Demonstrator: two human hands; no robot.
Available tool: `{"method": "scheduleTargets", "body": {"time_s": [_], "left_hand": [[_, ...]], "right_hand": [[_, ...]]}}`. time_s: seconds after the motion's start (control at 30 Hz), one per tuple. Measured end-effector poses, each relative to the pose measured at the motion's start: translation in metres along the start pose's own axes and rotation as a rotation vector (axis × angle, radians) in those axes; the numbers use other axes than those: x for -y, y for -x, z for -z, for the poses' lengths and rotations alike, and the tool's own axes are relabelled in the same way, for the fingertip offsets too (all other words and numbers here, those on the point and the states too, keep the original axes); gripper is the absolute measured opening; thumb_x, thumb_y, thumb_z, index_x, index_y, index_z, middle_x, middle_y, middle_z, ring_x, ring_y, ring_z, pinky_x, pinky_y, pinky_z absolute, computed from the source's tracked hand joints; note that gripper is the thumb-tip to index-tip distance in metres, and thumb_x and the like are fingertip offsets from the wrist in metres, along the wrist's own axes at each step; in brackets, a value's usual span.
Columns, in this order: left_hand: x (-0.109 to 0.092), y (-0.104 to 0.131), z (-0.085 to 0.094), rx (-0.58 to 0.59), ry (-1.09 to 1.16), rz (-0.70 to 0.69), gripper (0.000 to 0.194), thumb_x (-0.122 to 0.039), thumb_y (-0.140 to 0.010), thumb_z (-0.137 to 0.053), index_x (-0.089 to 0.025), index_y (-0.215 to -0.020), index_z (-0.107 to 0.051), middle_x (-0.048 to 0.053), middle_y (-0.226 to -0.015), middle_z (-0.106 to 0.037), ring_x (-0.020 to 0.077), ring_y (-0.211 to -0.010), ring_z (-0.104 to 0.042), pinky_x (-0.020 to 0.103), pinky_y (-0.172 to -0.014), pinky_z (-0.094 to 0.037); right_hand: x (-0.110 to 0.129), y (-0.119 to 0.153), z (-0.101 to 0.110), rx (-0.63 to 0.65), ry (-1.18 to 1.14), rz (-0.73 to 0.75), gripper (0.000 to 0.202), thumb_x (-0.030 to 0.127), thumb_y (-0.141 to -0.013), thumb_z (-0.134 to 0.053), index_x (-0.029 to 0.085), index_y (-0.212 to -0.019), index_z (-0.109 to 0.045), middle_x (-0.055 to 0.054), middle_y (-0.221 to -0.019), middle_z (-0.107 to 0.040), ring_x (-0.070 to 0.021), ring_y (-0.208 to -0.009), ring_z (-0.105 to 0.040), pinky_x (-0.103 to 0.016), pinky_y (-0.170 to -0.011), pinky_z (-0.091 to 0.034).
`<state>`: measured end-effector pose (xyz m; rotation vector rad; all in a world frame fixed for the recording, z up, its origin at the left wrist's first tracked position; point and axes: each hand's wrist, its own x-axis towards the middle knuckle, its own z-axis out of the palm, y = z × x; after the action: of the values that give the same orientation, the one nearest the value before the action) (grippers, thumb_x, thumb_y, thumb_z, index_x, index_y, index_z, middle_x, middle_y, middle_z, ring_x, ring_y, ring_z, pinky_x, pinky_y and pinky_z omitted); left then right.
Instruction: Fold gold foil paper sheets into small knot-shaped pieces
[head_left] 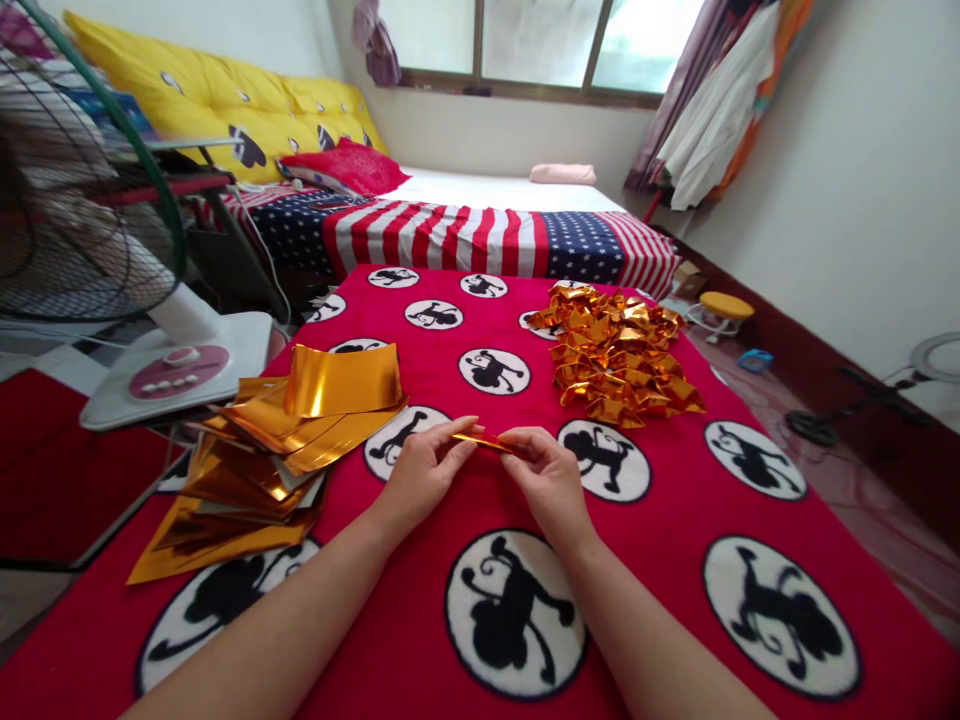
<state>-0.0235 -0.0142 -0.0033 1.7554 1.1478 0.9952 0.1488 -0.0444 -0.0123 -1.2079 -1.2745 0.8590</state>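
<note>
Between my two hands is a narrow folded strip of gold foil paper (487,442), held just over the red cloth. My left hand (429,460) pinches its left end between thumb and fingers. At the other end, my right hand (546,478) is closed on the strip and hides part of it. A loose stack of flat gold foil sheets (345,385) lies to the left of my left hand. Beyond my right hand sits a heap of folded gold foil pieces (622,355), shiny and crumpled-looking.
A red cloth with black-and-white monkey circles (675,540) covers the table. On the left stands a fan (180,320) with a white base. A bed (450,235) with a striped and starred cover is behind; a yellow stool (726,305) is at the right.
</note>
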Motion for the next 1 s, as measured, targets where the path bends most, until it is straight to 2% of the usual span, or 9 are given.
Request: {"method": "scheduleTargets", "body": {"time_s": [0.13,0.37,0.53,0.63,0.77,0.9,1.0], "left_hand": [[-0.001,0.001,-0.001,0.002,-0.06,-0.048,0.038,-0.025,-0.086,-0.058,-0.016,-0.122,-0.064,0.009,-0.115,-0.071,0.0211,-0.101,-0.067,0.033,-0.091,-0.052],[-0.002,0.0,-0.006,-0.015,-0.107,-0.095,0.037,-0.011,-0.081,-0.052,-0.017,-0.113,-0.07,0.008,-0.112,-0.072,0.0203,-0.1,-0.067,0.034,-0.093,-0.052],[-0.005,0.002,-0.011,-0.022,-0.166,-0.191,0.037,-0.008,-0.081,-0.049,-0.019,-0.109,-0.072,0.007,-0.107,-0.073,0.0197,-0.097,-0.067,0.033,-0.091,-0.053],[-0.007,0.001,-0.011,-0.054,-0.216,-0.183,0.032,-0.011,-0.084,-0.049,-0.018,-0.105,-0.072,0.007,-0.101,-0.074,0.019,-0.091,-0.068,0.031,-0.086,-0.053],[-0.01,0.0,-0.007,-0.112,-0.435,-0.158,0.026,-0.017,-0.083,-0.051,-0.017,-0.1,-0.071,0.008,-0.095,-0.073,0.0195,-0.085,-0.066,0.029,-0.08,-0.05],[-0.012,0.002,-0.004,-0.113,-0.76,-0.07,0.018,-0.023,-0.082,-0.051,-0.019,-0.075,-0.066,0.007,-0.076,-0.07,0.0205,-0.073,-0.063,0.028,-0.066,-0.043],[-0.014,0.004,-0.002,-0.085,-0.876,-0.044,0.02,-0.024,-0.081,-0.049,-0.02,-0.067,-0.062,0.006,-0.071,-0.068,0.0202,-0.068,-0.062,0.028,-0.059,-0.036]], "right_hand": [[0.001,0.0,-0.001,-0.02,-0.014,-0.067,0.012,0.018,-0.073,-0.061,0.019,-0.082,-0.068,-0.004,-0.084,-0.067,-0.0184,-0.08,-0.064,-0.026,-0.067,-0.051],[0.003,0.0,-0.01,-0.115,0.034,-0.056,0.011,0.015,-0.069,-0.056,0.019,-0.072,-0.066,-0.003,-0.078,-0.065,-0.0174,-0.073,-0.06,-0.028,-0.066,-0.049],[-0.001,-0.002,-0.013,-0.165,0.002,-0.131,0.013,0.014,-0.067,-0.054,0.019,-0.071,-0.065,-0.002,-0.074,-0.066,-0.0173,-0.07,-0.061,-0.028,-0.066,-0.05],[-0.001,-0.001,-0.013,-0.154,-0.008,-0.126,0.011,0.014,-0.067,-0.054,0.019,-0.071,-0.064,-0.001,-0.072,-0.066,-0.0168,-0.068,-0.06,-0.028,-0.064,-0.049],[0.002,0.001,-0.011,-0.126,0.02,-0.103,0.009,0.015,-0.07,-0.056,0.019,-0.072,-0.064,-0.001,-0.071,-0.065,-0.0167,-0.068,-0.059,-0.028,-0.064,-0.049],[0.0,0.0,-0.009,-0.106,0.124,-0.029,0.011,0.014,-0.072,-0.057,0.02,-0.074,-0.066,-0.002,-0.076,-0.065,-0.0175,-0.072,-0.06,-0.027,-0.065,-0.049],[-0.001,-0.002,-0.007,-0.096,0.217,0.023,0.013,0.015,-0.075,-0.056,0.02,-0.078,-0.069,-0.003,-0.08,-0.064,-0.0176,-0.073,-0.061,-0.027,-0.064,-0.048]]}}
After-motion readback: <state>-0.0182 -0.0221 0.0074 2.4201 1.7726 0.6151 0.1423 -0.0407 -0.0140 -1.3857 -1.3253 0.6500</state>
